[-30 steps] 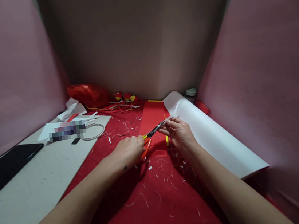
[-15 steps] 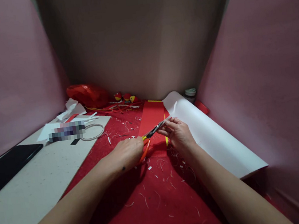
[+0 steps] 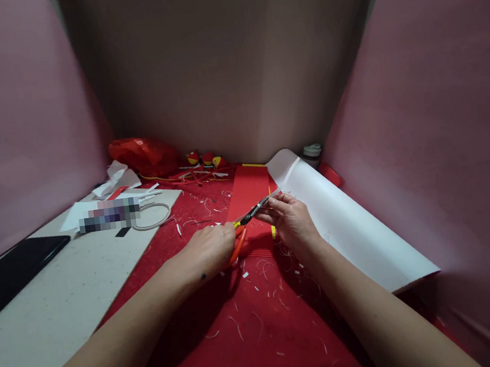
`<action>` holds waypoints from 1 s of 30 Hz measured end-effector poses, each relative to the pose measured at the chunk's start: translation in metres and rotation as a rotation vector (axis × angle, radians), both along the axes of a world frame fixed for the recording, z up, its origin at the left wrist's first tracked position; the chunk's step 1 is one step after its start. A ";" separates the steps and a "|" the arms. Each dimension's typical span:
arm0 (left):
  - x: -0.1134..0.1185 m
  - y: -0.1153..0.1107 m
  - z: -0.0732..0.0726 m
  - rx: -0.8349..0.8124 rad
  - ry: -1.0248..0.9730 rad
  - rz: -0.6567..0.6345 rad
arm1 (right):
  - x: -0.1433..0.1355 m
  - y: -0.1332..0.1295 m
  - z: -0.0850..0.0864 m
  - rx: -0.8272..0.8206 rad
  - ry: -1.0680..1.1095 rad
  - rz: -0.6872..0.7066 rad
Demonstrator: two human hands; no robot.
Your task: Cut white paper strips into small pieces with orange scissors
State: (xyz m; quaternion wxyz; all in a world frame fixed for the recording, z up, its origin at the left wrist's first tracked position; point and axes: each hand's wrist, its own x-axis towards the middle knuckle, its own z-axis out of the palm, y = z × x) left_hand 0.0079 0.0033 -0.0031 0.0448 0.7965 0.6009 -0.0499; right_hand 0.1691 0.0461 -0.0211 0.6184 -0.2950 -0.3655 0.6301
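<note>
My left hand [image 3: 214,249] is closed round the orange and yellow handles of a pair of scissors [image 3: 238,249]. Their dark blades point up and right, reaching the fingertips of my other hand. My right hand [image 3: 292,216] pinches a thin white strip [image 3: 287,177] beside the blade tips; the strip's free end sticks up over the white sheet. Beneath both hands lies a red panel [image 3: 250,192] with yellow edging and fine ridges at its near end. Small white clippings and curled threads are scattered over the red cloth [image 3: 247,339].
A pale board [image 3: 62,304] at the left carries a black flat device [image 3: 13,271] and a cable loop. A curved white sheet [image 3: 344,218] lies right. Behind are a red plastic bag [image 3: 144,154], small red-yellow figures [image 3: 208,159] and a lidded container [image 3: 312,153].
The free end of the white strip has shifted slightly and now leans further up and right. Both hands and the scissors are almost where they were.
</note>
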 end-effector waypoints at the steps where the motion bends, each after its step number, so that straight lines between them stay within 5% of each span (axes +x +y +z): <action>1: 0.000 0.000 0.000 0.002 0.002 -0.004 | 0.000 0.000 0.000 -0.002 -0.001 0.000; 14: 0.004 -0.008 0.012 -0.069 -0.012 0.005 | -0.004 -0.002 -0.004 0.023 -0.020 0.048; 30: 0.000 0.002 0.000 -0.002 -0.020 -0.003 | -0.005 -0.002 -0.007 0.008 0.006 0.055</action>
